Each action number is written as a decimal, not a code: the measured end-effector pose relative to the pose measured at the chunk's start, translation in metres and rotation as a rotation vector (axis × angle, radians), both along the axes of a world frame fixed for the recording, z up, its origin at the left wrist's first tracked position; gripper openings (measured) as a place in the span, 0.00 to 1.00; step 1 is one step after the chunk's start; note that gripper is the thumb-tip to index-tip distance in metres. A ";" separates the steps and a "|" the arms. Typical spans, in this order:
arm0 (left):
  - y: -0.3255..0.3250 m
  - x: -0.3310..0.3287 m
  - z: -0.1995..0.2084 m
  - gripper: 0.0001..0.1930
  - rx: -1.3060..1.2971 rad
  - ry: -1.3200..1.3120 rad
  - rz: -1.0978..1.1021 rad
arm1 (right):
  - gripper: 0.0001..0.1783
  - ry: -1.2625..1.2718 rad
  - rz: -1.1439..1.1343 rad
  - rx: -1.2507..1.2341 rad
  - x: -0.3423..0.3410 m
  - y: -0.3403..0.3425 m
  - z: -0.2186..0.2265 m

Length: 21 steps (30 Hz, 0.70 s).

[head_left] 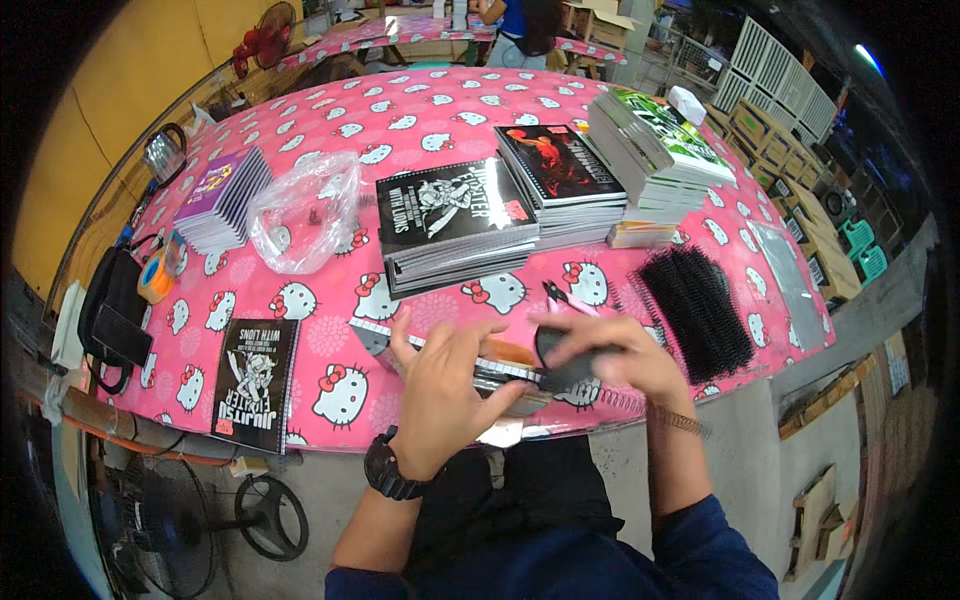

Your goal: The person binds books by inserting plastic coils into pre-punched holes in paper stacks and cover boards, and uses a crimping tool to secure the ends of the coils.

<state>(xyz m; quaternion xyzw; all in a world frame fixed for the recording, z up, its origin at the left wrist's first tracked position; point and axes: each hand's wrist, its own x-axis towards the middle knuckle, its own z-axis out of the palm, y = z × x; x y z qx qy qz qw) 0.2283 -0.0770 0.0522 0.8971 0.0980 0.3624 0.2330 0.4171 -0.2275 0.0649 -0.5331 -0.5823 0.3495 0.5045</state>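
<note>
My left hand (440, 385) wears a black watch and is closed around a notebook (372, 337) stood on edge, its punched edge turned up. Spread over the table's near edge, my right hand (630, 350) is smeared by motion at the notebook's right end. Its fingers lie over a dark rounded object (550, 343), whose kind I cannot make out. A thin dark coil (620, 402) trails from that end toward my right wrist, where a coil (685, 425) loops around. Just beyond my right hand lie pink-handled pliers (566, 297) with dark tips.
Black-covered notebooks (455, 210) and a red-pictured stack (560, 165) stand beyond my hands. Green-covered books (665, 140) are farther right, above a pile of black coils (695, 315). Leftward are one finished notebook (255, 385), a plastic bag (305, 215), purple books (222, 200) and orange tape (154, 278).
</note>
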 end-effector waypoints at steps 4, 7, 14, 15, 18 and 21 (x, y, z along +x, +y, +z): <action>-0.001 -0.005 -0.003 0.37 0.005 -0.002 0.015 | 0.23 0.205 0.077 0.055 -0.002 0.009 0.005; 0.003 -0.002 0.000 0.37 0.033 -0.018 0.025 | 0.20 -0.252 -0.141 -0.230 0.007 0.024 0.005; 0.019 -0.018 -0.003 0.37 0.032 0.004 0.105 | 0.29 -0.074 -0.092 -0.209 0.000 0.034 0.004; 0.020 -0.016 -0.003 0.39 0.058 -0.028 0.125 | 0.30 -0.114 -0.131 -0.167 0.002 0.039 0.006; 0.022 -0.015 -0.004 0.39 0.041 -0.053 0.075 | 0.23 0.221 0.236 0.104 -0.015 0.034 0.006; 0.025 -0.017 -0.007 0.46 0.080 0.013 0.129 | 0.23 -0.247 -0.103 -0.169 0.005 0.045 -0.001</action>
